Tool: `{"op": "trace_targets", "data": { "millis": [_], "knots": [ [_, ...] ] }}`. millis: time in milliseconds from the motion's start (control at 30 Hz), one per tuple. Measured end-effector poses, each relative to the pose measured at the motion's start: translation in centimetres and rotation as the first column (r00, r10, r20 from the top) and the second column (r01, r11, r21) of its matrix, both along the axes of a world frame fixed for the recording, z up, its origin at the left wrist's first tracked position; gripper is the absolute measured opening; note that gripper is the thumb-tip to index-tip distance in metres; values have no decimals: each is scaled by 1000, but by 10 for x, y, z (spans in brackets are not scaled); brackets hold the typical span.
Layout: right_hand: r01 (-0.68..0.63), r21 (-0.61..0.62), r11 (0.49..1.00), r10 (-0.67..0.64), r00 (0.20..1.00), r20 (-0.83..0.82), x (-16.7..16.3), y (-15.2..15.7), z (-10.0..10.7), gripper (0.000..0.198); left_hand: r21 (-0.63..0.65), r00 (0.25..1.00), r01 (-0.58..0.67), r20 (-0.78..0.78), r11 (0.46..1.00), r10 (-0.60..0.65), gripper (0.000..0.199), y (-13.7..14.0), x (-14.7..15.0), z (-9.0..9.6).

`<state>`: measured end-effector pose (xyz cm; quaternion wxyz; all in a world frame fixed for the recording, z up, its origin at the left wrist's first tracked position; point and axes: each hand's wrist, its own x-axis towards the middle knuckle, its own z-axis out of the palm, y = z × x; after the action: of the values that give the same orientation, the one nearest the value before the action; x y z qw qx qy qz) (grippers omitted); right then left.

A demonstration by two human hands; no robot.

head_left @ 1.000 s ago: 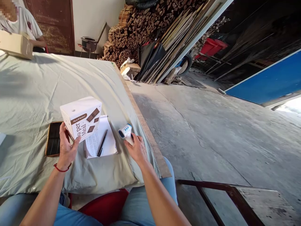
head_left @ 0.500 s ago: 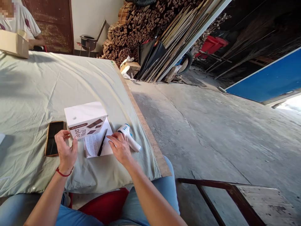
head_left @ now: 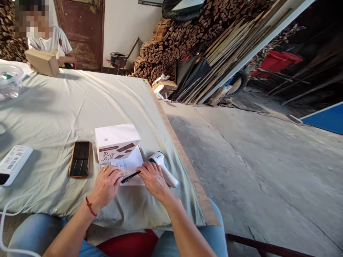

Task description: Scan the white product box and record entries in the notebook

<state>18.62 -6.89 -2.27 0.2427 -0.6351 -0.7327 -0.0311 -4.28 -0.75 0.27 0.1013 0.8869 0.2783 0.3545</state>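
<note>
A black pen (head_left: 130, 177) lies slanted above the white notepad (head_left: 134, 162), which bears handwriting. My right hand (head_left: 154, 178) is closed on the pen's right end with its fingertips. My left hand (head_left: 108, 184), with a ring and a red cord bracelet, is bent over the notepad's lower left corner, its fingers closed close to the pen's other end. What lies under those fingers is hidden. A white "Super Meal" box (head_left: 118, 142) rests on the notepad's upper part. Just right of my right hand is a white and blue thermometer gun (head_left: 164, 169).
A phone (head_left: 79, 159) lies left of the box, and a white power strip (head_left: 15, 165) with a cable (head_left: 4, 221) further left. Across the cloth-covered table (head_left: 80, 114) a person (head_left: 50, 43) handles a cardboard box (head_left: 43, 62). The table's wooden edge (head_left: 184, 160) runs along the right.
My right hand has taken hold of the pen and turned it flatter. My left hand has moved from the box's side down to the notepad's lower corner. The view has swung left.
</note>
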Motion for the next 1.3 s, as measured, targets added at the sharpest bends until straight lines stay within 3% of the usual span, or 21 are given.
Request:
{"op": "trace_targets", "data": {
  "millis": [167,233,300,367,433,567,767,967,1300],
  "knots": [
    [48,54,997,-26,941,-338,6,-13,16,11,-118,998,-13,-65,993,6,20,0,-2,-4],
    [94,112,989,-18,839,-544,-2,-22,21,10,-134,996,8,-91,991,-20,21,0,-2,-4],
    [118,148,982,29,678,-734,-17,-31,24,15,-145,991,41,-120,989,-59,20,0,-2,-4],
    [110,108,988,36,518,-854,-35,-38,23,12,-166,984,61,-155,984,-87,18,0,-2,-4],
    [95,23,995,-23,460,-888,-50,-40,18,14,-184,977,62,-191,981,-98,17,0,-2,-5],
    [126,-99,987,-152,542,-826,-61,-34,2,13,-177,956,56,-276,983,-104,17,-1,-2,-7],
    [174,-140,975,-217,589,-778,-58,-32,-21,11,-161,909,68,-397,985,-128,24,-3,0,-7],
    [155,-113,982,-188,668,-720,-58,-32,-21,15,-209,904,82,-396,974,-161,28,-3,3,-8],
    [133,-133,982,-188,708,-680,-59,-31,-18,17,-213,894,89,-413,973,-172,32,-2,4,-8]
  ]
}}
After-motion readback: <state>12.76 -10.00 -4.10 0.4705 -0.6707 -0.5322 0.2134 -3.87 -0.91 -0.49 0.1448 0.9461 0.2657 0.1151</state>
